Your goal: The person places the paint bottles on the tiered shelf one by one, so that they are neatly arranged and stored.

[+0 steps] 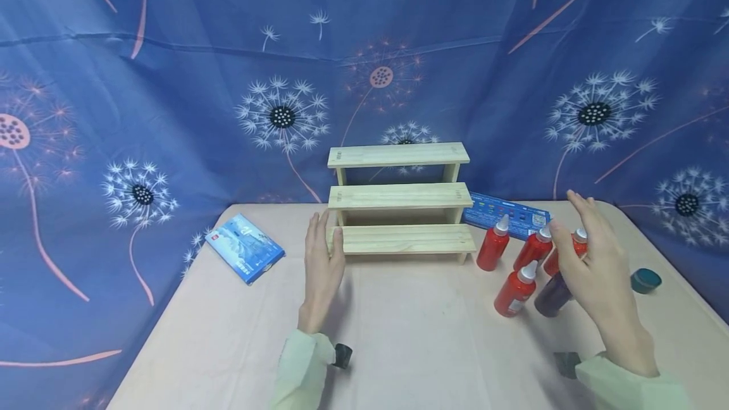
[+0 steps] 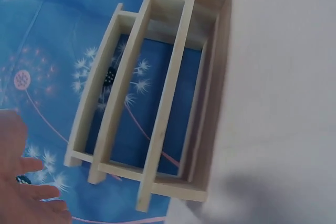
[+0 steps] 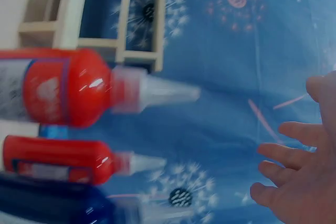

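One flat, glossy blue box [image 1: 245, 248] lies at 9 o'clock from the left hand [image 1: 323, 267], which is empty, fingers extended and thumb apart. Toward that hand's 2 o'clock, on the pale cloth-covered desk [image 1: 421, 340], rises a three-step stand [image 1: 401, 240] of light, straight-grained wood, its planks running 9 to 3 o'clock. Next, four shiny red bottles [image 1: 493, 250], cylindrical with conical nozzles, stand with long axes upright around 9 o'clock from the right hand [image 1: 604, 271]; one dark bottle [image 1: 551, 298] is at its 8. That right hand, the nearer to them, holds nothing, fingers straight and thumb spread. At its 3 o'clock sits a squat, round teal container [image 1: 646, 281].
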{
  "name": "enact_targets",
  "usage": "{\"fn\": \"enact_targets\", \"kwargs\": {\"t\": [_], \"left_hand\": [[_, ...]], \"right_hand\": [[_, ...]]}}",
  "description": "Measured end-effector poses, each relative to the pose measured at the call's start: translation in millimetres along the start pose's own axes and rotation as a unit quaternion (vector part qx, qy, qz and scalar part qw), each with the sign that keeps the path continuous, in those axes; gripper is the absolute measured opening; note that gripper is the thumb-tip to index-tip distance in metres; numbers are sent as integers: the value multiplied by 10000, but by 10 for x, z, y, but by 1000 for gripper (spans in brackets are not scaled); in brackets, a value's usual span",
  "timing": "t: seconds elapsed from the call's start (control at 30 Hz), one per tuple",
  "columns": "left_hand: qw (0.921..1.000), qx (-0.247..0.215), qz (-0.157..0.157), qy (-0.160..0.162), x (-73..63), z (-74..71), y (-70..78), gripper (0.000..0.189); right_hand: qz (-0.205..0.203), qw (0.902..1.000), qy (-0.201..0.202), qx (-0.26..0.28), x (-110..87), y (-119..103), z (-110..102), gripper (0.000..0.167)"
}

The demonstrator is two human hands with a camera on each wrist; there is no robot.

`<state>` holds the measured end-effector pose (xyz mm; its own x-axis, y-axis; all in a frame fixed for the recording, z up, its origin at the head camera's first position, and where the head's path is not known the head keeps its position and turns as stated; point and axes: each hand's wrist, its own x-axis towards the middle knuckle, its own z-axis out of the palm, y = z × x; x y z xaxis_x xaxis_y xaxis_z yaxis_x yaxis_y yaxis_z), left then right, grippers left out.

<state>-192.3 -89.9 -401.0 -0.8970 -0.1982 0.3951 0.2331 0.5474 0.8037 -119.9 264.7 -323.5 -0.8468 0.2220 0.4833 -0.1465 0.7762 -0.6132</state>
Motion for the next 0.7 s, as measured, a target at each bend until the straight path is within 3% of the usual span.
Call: {"fn": "enact_targets", "kwargs": {"t": [0.17,0.43,0.7], "left_hand": [[9989,-399,-222,-45,14,19,-113,49],[9946,-731,-733,1,26,49,-279,45],[9811,-1207,-1507,-126,27,115,-437,48]], "right_hand": [[478,9988,52,98,-67,209,-23,58],[863,9951,258,413,-168,493,-6,58],[1233,9903,72,644,-275,677,48,62]]}}
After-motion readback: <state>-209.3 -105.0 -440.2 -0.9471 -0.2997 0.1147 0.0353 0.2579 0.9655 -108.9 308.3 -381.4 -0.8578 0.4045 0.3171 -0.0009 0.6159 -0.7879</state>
